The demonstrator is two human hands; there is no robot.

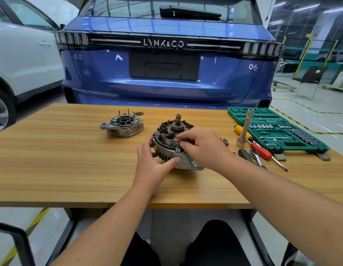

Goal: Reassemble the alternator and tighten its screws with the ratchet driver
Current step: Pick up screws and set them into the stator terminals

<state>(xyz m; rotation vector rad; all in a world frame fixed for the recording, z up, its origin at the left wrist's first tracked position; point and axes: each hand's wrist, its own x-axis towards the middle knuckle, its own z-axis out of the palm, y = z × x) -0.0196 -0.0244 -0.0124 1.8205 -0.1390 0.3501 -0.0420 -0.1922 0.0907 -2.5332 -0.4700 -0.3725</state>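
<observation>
Two hands are working one alternator half (171,140): left hand (154,162) gripping its housing, right hand (200,145) pinching hidden windings, one rear cover (122,124) lying apart.

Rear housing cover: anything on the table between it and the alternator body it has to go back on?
Nothing visible. The rear housing cover sits alone to the left and behind the alternator body; bare table lies between. Both hands hold the body: left hand, right hand.

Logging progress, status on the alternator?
Left hand and right hand grip alternator body. Rear cover still off, apart. Nothing in the way.
</observation>
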